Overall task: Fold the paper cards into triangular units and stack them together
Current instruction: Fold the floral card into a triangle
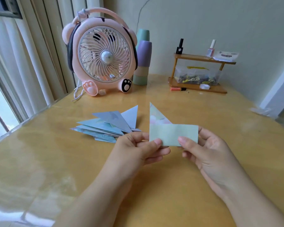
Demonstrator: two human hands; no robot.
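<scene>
Both hands hold one pale green paper card (173, 135) above the glossy yellow table (56, 161): the left hand (138, 148) pinches its lower left corner between thumb and fingers, and the right hand (208, 153) pinches its right end. A triangular flap stands upright from the card's left half. Beyond the left hand, a stack of folded blue triangular units (110, 125) lies on the table. At the far edge stand a pink fan (100, 54), stacked cups (143, 58) and a small wooden shelf (202, 71).
</scene>
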